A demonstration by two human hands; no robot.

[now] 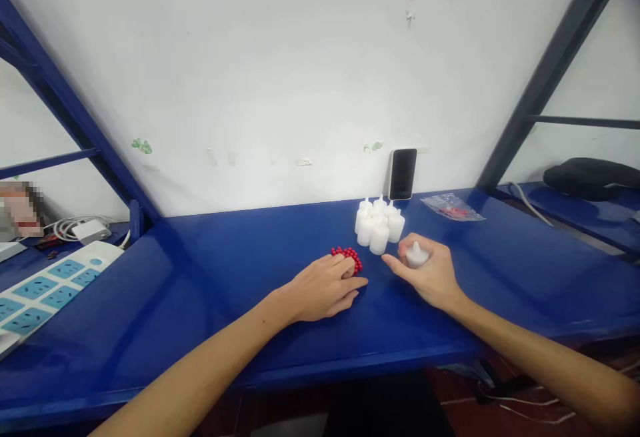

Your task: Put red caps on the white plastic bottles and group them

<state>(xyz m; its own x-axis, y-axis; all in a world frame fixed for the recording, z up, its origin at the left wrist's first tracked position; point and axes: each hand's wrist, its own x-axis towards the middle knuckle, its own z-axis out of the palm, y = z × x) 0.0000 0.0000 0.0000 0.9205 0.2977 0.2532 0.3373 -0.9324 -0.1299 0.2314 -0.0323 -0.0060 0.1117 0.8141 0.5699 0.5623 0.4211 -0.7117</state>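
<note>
The right hand (pixel 435 273) curls its thumb and fingers around a white bottle (pixel 417 256), gripping it with the pointed tip up; whether the base touches the table cannot be told. To its left, the left hand (pixel 326 289) is palm down, some fingers bent at a cluster of small red caps (pixel 356 260) and others stretched toward the right. The curled fingers hide their tips, so I cannot tell whether they pinch one of the red pieces. The cluster lies just beyond that hand, on its far side. Between and beyond the two hands, a tight group of white bottles (pixel 379 230) stands upright, tips upward, just left of the right hand. Farther back, a white device with a dark screen (pixel 403 174) leans near the wall (pixel 280 77). To its right, a clear plastic bag (pixel 453 207) with red pieces inside lies flat on the blue table (pixel 235 263). At the left edge is a white power strip (pixel 56 288) with blue sockets, and a white adapter (pixel 91 231) sits beyond it. At the far right, a dark object (pixel 590 177) rests on another blue surface
</note>
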